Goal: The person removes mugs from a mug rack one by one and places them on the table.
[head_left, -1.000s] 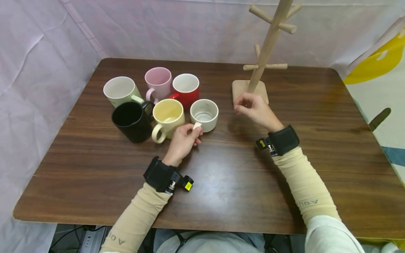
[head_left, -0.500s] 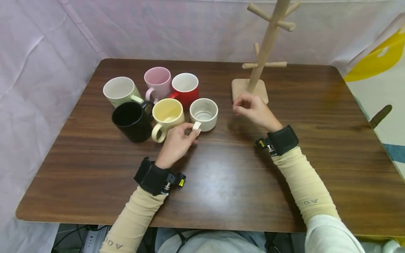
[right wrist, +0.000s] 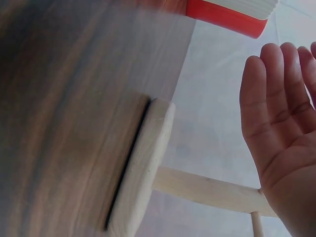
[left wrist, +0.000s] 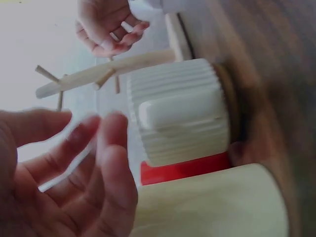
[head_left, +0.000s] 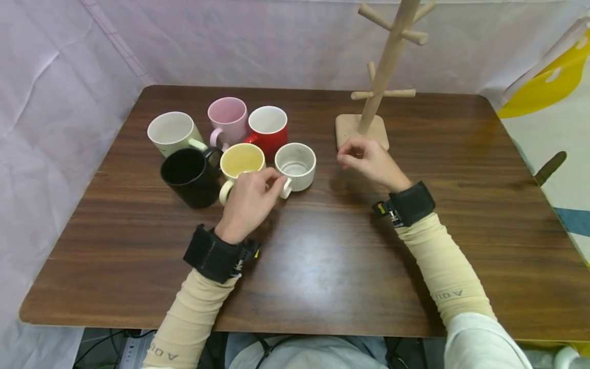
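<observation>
A small white ribbed mug (head_left: 301,178) stands upright with its handle (head_left: 286,188) toward the person. My left hand (head_left: 249,202) hovers just left of that handle, partly covering the yellow mug (head_left: 241,156). In the left wrist view the left fingers (left wrist: 116,168) are loosely bent and hold nothing, apart from the white handle. Farther right, my right hand (head_left: 371,161) is held in front of the square base (head_left: 348,130) of a wooden mug tree (head_left: 379,95). Nothing is in it, and the right wrist view shows its fingers (right wrist: 254,96) nearly straight.
Behind the yellow mug stand a red mug (head_left: 274,136) and a pink mug (head_left: 230,123). A pale green mug (head_left: 184,130) and a black mug (head_left: 195,187) are at the left. All rest on a brown wooden table (head_left: 318,277), with a white curtain (head_left: 276,46) behind.
My left hand has let go of the white mug's handle and drawn back to the left, now over the front of the yellow mug. The right hand has stayed nearly still.
</observation>
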Tool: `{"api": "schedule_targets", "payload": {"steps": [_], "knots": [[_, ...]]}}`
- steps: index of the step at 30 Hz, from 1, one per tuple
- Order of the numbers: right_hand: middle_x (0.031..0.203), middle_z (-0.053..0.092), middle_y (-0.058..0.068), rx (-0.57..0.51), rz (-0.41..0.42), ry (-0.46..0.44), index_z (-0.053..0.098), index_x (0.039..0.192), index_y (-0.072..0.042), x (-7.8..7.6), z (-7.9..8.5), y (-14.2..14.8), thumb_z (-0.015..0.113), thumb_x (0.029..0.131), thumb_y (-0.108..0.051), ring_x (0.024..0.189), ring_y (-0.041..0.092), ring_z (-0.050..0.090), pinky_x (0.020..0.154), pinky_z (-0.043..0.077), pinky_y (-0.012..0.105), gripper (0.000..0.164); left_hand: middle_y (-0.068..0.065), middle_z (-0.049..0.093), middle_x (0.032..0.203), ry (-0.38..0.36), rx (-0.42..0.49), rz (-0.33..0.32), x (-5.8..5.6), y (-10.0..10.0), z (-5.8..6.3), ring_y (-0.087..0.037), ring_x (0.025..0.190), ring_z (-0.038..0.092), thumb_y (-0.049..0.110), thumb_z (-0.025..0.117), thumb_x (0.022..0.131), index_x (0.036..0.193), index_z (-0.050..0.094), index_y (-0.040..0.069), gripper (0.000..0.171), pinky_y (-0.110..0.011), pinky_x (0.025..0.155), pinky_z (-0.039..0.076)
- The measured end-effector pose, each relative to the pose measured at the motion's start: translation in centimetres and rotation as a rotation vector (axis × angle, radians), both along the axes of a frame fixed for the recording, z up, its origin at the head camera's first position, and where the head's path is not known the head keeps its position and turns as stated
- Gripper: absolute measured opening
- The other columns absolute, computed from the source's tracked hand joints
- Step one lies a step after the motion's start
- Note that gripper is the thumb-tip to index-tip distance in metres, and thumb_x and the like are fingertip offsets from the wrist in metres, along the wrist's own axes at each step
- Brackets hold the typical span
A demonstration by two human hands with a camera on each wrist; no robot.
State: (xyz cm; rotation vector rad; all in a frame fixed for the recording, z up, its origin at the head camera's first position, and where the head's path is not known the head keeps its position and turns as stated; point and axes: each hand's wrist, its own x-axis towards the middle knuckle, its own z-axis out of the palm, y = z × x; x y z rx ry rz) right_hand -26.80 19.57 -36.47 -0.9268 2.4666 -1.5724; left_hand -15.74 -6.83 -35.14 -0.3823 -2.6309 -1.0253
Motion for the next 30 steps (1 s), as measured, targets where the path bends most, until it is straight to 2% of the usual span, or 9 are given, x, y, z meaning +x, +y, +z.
{"api": "schedule_targets", "payload": {"steps": [3, 6, 10, 15, 17, 20, 30], "knots": [[0.09, 0.062, 0.016, 0.015, 0.006, 0.014, 0.067, 0.093, 0.01, 0.1, 0.2, 0.0, 0.061, 0.093, 0.009, 0.078, 0.011, 0.061, 0.073, 0.054, 0.024, 0.006, -0.008, 0.071, 0.078, 0.059, -0.003, -0.044, 0.1, 0.3, 0.5, -0.025, 0.07, 0.062, 0.012, 0.068, 0.097, 0.094, 0.075, 0.001, 0.013, -0.038, 0.065, 0.05], [0.091, 0.064, 0.014, 0.071, -0.004, 0.058, 0.068, 0.093, 0.007, 0.1, 0.3, 0.1, 0.065, 0.093, 0.005, 0.082, 0.013, 0.06, 0.077, 0.052, 0.024, 0.004, -0.008, 0.07, 0.08, 0.115, -0.013, -0.061, 0.2, 0.6, 0.8, -0.025, 0.073, 0.063, 0.012, 0.068, 0.097, 0.093, 0.074, 0.002, 0.012, -0.037, 0.068, 0.051], [0.092, 0.067, 0.013, 0.19, -0.054, 0.163, 0.068, 0.092, 0.002, 0.2, 0.4, 0.3, 0.066, 0.093, -0.001, 0.087, 0.019, 0.06, 0.083, 0.048, 0.031, 0.004, -0.008, 0.07, 0.082, 0.185, -0.025, -0.088, 0.2, 0.8, 1.1, -0.025, 0.073, 0.063, 0.011, 0.068, 0.096, 0.093, 0.075, 0.003, 0.011, -0.035, 0.067, 0.049], [0.08, 0.064, 0.009, 0.376, -0.178, 0.316, 0.069, 0.092, -0.004, 0.6, 0.9, 0.4, 0.067, 0.091, -0.009, 0.071, 0.026, 0.056, 0.068, 0.045, 0.044, 0.006, -0.006, 0.068, 0.078, 0.258, -0.053, -0.129, -0.1, 1.0, 1.3, -0.021, 0.066, 0.059, 0.009, 0.069, 0.094, 0.088, 0.075, 0.004, 0.01, -0.031, 0.061, 0.046], [0.075, 0.062, 0.008, 0.439, -0.221, 0.36, 0.069, 0.091, -0.005, 0.7, 1.1, 0.3, 0.068, 0.091, -0.012, 0.066, 0.027, 0.055, 0.063, 0.045, 0.046, 0.007, -0.005, 0.066, 0.076, 0.283, -0.071, -0.124, -0.2, 1.1, 1.3, -0.019, 0.065, 0.057, 0.009, 0.069, 0.094, 0.086, 0.074, 0.005, 0.011, -0.031, 0.059, 0.045], [0.074, 0.064, 0.008, 0.489, -0.249, 0.379, 0.069, 0.091, -0.005, 1.0, 1.3, 0.2, 0.069, 0.091, -0.013, 0.067, 0.028, 0.06, 0.063, 0.048, 0.05, 0.009, -0.003, 0.063, 0.073, 0.31, -0.096, -0.106, -0.3, 1.1, 1.3, -0.019, 0.064, 0.055, 0.01, 0.067, 0.094, 0.085, 0.074, 0.007, 0.012, -0.032, 0.057, 0.043], [0.078, 0.065, 0.009, 0.58, -0.309, 0.397, 0.069, 0.09, -0.004, 1.6, 1.9, 0.3, 0.068, 0.091, -0.014, 0.068, 0.032, 0.063, 0.059, 0.05, 0.052, 0.011, -0.01, 0.066, 0.076, 0.33, -0.16, -0.043, -0.6, 1.0, 1.5, -0.026, 0.067, 0.057, 0.009, 0.063, 0.093, 0.087, 0.073, 0.003, 0.013, -0.036, 0.054, 0.045]]}}
